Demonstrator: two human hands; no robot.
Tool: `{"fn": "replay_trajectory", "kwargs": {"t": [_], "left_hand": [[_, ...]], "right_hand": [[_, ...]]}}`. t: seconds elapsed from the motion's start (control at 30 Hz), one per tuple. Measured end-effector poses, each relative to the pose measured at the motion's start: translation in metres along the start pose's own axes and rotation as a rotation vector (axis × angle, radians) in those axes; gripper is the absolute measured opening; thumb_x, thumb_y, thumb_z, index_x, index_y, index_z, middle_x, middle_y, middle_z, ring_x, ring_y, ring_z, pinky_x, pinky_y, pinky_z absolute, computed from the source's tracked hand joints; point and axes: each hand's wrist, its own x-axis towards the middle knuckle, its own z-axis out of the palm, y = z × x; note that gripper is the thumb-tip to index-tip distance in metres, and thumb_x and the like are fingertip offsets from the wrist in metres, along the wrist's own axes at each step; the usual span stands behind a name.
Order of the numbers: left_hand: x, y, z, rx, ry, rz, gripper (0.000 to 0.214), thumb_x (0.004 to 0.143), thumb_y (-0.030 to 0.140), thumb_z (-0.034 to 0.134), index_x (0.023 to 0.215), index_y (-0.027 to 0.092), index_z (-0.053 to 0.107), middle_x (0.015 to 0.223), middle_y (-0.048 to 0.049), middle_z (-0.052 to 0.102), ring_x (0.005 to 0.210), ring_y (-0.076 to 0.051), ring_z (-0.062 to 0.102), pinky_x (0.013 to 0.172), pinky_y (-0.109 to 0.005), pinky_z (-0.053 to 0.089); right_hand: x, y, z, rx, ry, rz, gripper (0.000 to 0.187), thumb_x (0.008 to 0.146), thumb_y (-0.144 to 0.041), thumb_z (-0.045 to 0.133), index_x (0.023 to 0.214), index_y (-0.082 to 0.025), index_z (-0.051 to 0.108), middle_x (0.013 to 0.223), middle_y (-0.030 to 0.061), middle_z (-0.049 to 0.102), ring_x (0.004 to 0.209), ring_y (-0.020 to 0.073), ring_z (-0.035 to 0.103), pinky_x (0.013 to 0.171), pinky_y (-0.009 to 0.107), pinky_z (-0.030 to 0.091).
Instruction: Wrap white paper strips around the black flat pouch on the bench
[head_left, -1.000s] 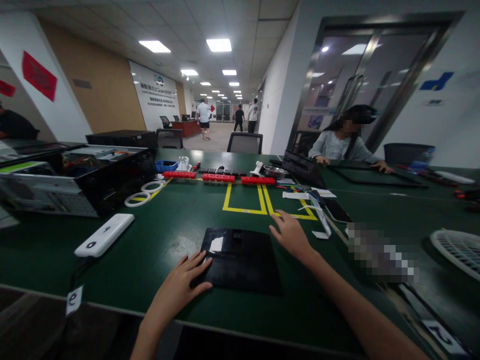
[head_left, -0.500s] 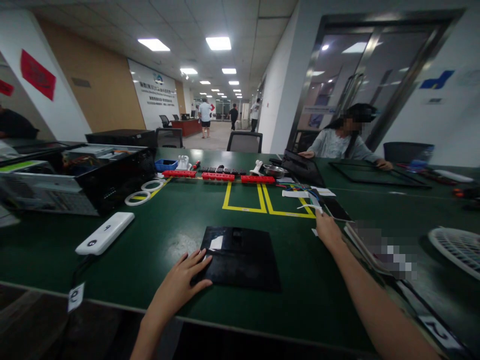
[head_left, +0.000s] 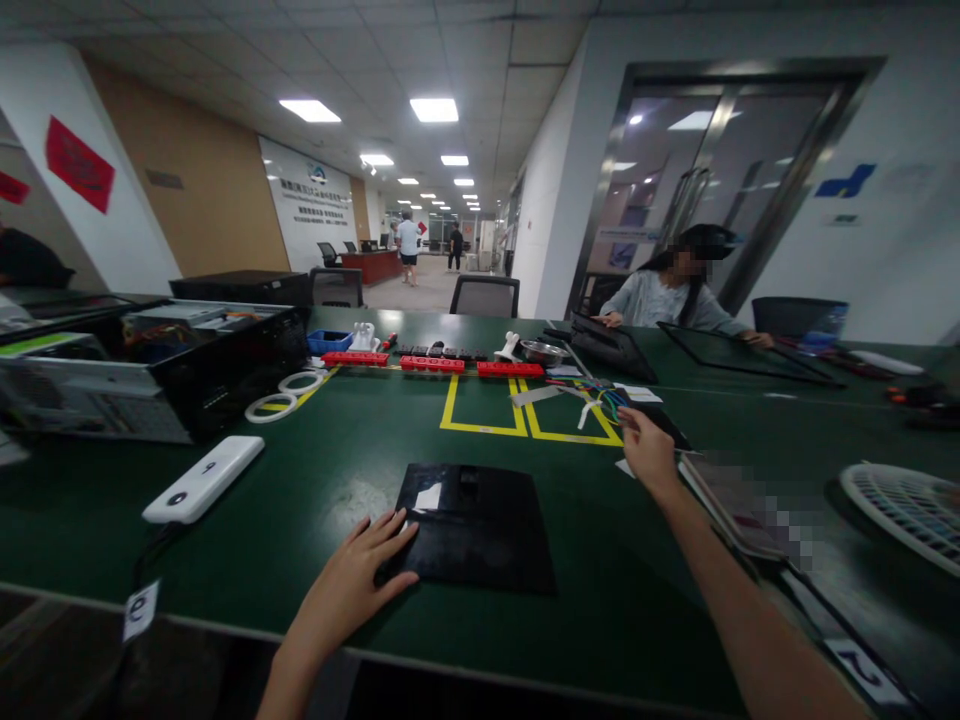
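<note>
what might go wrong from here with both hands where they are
The right hand is at the coloured wires, which look bunched, so a tug might tangle them or drag the white strip nearby. The left hand lies flat on the left edge of the black panel; a push could slide it. The right forearm passes close to the notebook-like item and might nudge it.

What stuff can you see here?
Table: one, green, middle
Panel: one, black, near
Bars: three, red, far
Tape: several, yellow, tabletop
Rings: two, white, left
Open PC case: one, black-silver, left
Box: one, white, left
Tray: one, blue, behind rings
Bowl: one, silver, far
Cables: several, multicoloured, right
Grille: one, white, right
Chairs: several, dark, background
People: several, varied clothes, background
Lights: several, white, ceiling
Left hand: one, bare, on panel
Right hand: one, bare, by cables
</note>
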Motion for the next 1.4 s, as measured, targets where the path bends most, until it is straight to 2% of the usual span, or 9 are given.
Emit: {"fn": "replay_trajectory", "kwargs": {"t": [0.07,0.17,0.3,0.43,0.57,0.67,0.77,0.93,1.4], "left_hand": [[0.000,0.001,-0.002,-0.020,-0.004,-0.006,0.052,0.086,0.046,0.054,0.135,0.032,0.044,0.140,-0.0056,0.046,0.129,-0.023,0.041,0.108,-0.048,0.028],[-0.001,0.003,-0.004,-0.087,0.006,-0.040,0.050,0.089,0.044,0.050,0.136,0.028,0.043,0.141,-0.0050,0.045,0.129,-0.022,0.041,0.108,-0.046,0.028],[-0.001,0.003,-0.006,-0.173,0.136,-0.202,0.042,0.095,0.036,0.035,0.133,0.023,0.048,0.134,-0.0047,0.053,0.124,-0.021,0.048,0.105,-0.041,0.035],[-0.002,0.000,-0.007,-0.171,0.289,-0.289,0.044,0.096,0.037,0.031,0.129,0.019,0.053,0.127,-0.0070,0.060,0.118,-0.022,0.054,0.099,-0.039,0.043],[-0.003,0.004,-0.004,-0.087,0.357,-0.170,0.039,0.095,0.036,0.037,0.127,0.022,0.054,0.127,-0.0049,0.060,0.119,-0.022,0.053,0.100,-0.038,0.043],[-0.003,0.020,0.007,0.037,0.313,-0.004,0.038,0.094,0.031,0.039,0.130,0.023,0.050,0.131,-0.0056,0.057,0.122,-0.021,0.050,0.102,-0.041,0.040],[-0.002,0.042,0.021,0.189,0.236,0.063,0.046,0.092,0.033,0.045,0.136,0.019,0.042,0.136,-0.0099,0.051,0.126,-0.027,0.045,0.101,-0.049,0.040],[0.000,0.066,0.035,0.313,0.191,0.025,0.057,0.089,0.040,0.049,0.140,0.017,0.037,0.141,-0.0141,0.044,0.131,-0.033,0.037,0.102,-0.053,0.036],[0.002,0.067,0.029,0.302,0.122,0.045,0.059,0.089,0.043,0.050,0.140,0.017,0.036,0.141,-0.0124,0.045,0.131,-0.032,0.037,0.103,-0.053,0.034]], "right_hand": [[-0.003,-0.017,-0.006,0.247,-0.070,-0.038,0.045,0.084,-0.018,0.038,0.127,-0.014,0.050,0.112,0.0116,0.065,0.098,0.0207,0.063,0.087,0.038,0.050],[-0.014,-0.050,-0.016,0.603,-0.317,-0.157,0.047,0.085,-0.027,0.043,0.131,-0.017,0.048,0.119,0.0108,0.062,0.101,0.0218,0.062,0.086,0.040,0.051],[-0.043,-0.097,-0.018,0.608,-0.600,-0.441,0.041,0.087,-0.019,0.042,0.125,-0.022,0.056,0.123,0.0086,0.060,0.110,0.0213,0.056,0.093,0.041,0.045],[-0.075,-0.131,-0.004,0.487,-0.770,-0.693,0.054,0.081,0.000,0.036,0.124,-0.025,0.058,0.124,0.0072,0.058,0.110,0.0171,0.055,0.095,0.036,0.043],[-0.093,-0.144,0.004,0.334,-0.736,-0.775,0.057,0.082,0.001,0.035,0.128,-0.027,0.053,0.127,0.0090,0.054,0.116,0.0181,0.050,0.097,0.037,0.042],[-0.101,-0.149,0.003,0.248,-0.693,-0.866,0.054,0.085,0.000,0.035,0.132,-0.024,0.049,0.128,0.0121,0.053,0.118,0.0200,0.047,0.098,0.039,0.040],[-0.109,-0.154,0.001,0.180,-0.659,-0.971,0.053,0.085,-0.001,0.039,0.134,-0.021,0.045,0.128,0.0138,0.052,0.120,0.0217,0.045,0.099,0.040,0.039],[-0.120,-0.163,-0.002,0.114,-0.641,-1.063,0.051,0.087,-0.004,0.042,0.135,-0.022,0.042,0.131,0.0131,0.050,0.122,0.0232,0.043,0.101,0.044,0.036],[-0.121,-0.163,-0.005,0.115,-0.715,-1.059,0.059,0.080,-0.002,0.049,0.136,-0.021,0.041,0.131,0.0140,0.050,0.124,0.0239,0.040,0.103,0.047,0.033]]}}
